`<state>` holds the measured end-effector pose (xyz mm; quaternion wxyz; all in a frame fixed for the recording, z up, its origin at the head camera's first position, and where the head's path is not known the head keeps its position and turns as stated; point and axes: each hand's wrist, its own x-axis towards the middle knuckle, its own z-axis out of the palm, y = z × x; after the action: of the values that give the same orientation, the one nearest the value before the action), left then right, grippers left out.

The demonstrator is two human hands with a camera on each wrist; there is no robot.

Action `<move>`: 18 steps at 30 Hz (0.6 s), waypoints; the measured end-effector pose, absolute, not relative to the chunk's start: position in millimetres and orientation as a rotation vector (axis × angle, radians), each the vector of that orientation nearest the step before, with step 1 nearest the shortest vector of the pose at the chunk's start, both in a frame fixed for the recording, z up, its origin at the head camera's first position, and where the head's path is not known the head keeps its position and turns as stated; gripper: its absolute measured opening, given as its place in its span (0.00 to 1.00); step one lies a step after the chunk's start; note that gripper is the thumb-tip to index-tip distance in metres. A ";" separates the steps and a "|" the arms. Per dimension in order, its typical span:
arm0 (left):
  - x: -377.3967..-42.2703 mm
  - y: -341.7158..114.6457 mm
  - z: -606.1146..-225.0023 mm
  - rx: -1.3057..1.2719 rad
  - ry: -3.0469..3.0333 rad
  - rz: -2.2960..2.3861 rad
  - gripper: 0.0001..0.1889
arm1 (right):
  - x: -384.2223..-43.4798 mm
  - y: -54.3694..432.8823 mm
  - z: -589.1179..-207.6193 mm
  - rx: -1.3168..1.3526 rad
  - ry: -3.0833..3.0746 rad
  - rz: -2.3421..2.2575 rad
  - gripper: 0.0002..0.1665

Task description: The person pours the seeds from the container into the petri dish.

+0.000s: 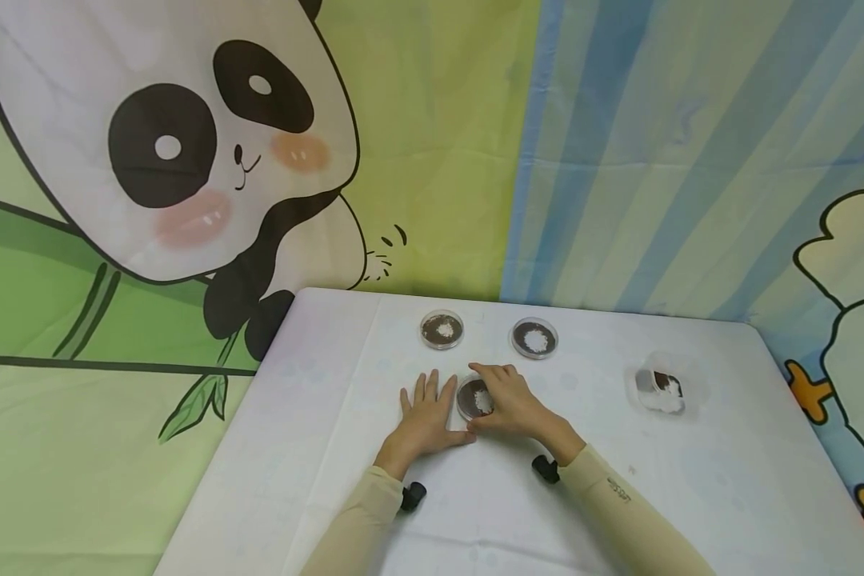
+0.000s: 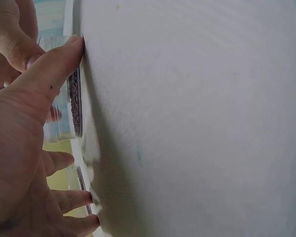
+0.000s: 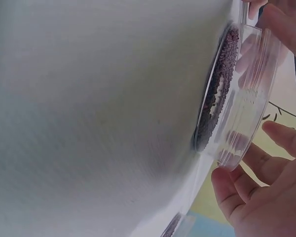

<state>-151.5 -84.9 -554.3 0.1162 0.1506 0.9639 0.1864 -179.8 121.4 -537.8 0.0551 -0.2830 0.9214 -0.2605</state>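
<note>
A round clear petri dish (image 1: 468, 398) of dark grains topped with white bits rests on the white table. My right hand (image 1: 516, 406) holds its rim between thumb and fingers. In the right wrist view, a clear lid (image 3: 256, 98) sits over the dark grains (image 3: 218, 94), fingertips at its edge. My left hand (image 1: 425, 424) is beside the dish's left side, fingers spread. Its thumb (image 2: 59, 69) lies against the near side of the dish in the left wrist view. Whether the lid is fully seated cannot be told.
Two similar petri dishes, one at back left (image 1: 442, 330) and one at back right (image 1: 534, 338), stand beyond my hands. A clear container (image 1: 661, 390) with white and dark contents is off to the right. A printed panda curtain (image 1: 432, 144) hangs behind the table (image 1: 317, 480).
</note>
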 end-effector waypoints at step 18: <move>-148.7 -84.4 -548.4 0.439 2.816 0.478 0.59 | -177.6 123.1 -544.2 -0.903 2.819 -0.732 0.61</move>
<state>-148.7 -84.4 -548.4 0.1255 0.1507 0.9667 0.1641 -177.6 123.1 -544.2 0.0461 -0.2958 0.9235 -0.2399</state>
